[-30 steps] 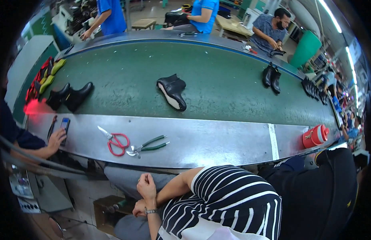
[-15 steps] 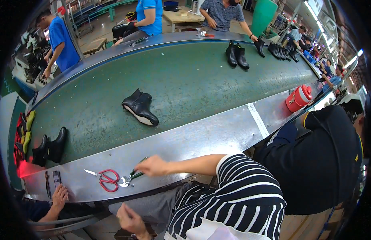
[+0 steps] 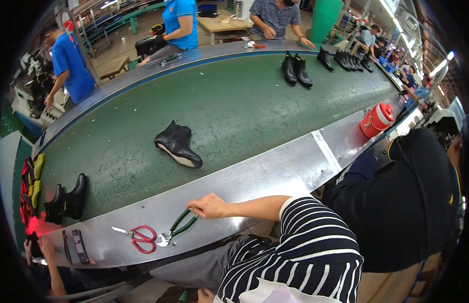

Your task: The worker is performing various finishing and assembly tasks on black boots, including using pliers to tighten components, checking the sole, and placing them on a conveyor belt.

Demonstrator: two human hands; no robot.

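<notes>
My right hand (image 3: 210, 206) reaches over the metal ledge, its fingers curled at the handle ends of green-handled pliers (image 3: 180, 223). The pliers lie on the ledge with their jaws to the left. Beside the jaws rest red-handled scissors (image 3: 141, 239), blades to the left. My left hand (image 3: 205, 295) is low at the bottom edge, mostly out of the picture; its fingers do not show clearly. Beyond the ledge a single black ankle boot (image 3: 177, 143) with a pale sole lies on its side on the green conveyor belt (image 3: 234, 116).
Two black boots (image 3: 73, 198) stand at the belt's left end, near a phone (image 3: 80, 246). Another person's hand (image 3: 46, 248) is beside them. More boots (image 3: 296, 70) stand far right. A red jug (image 3: 377, 121) sits on the ledge, near a dark-clothed person (image 3: 396, 202).
My right hand has shifted from the middle of the pliers' handles toward their ends. My left hand has dropped toward the bottom edge. The neighbour's hand has left the phone.
</notes>
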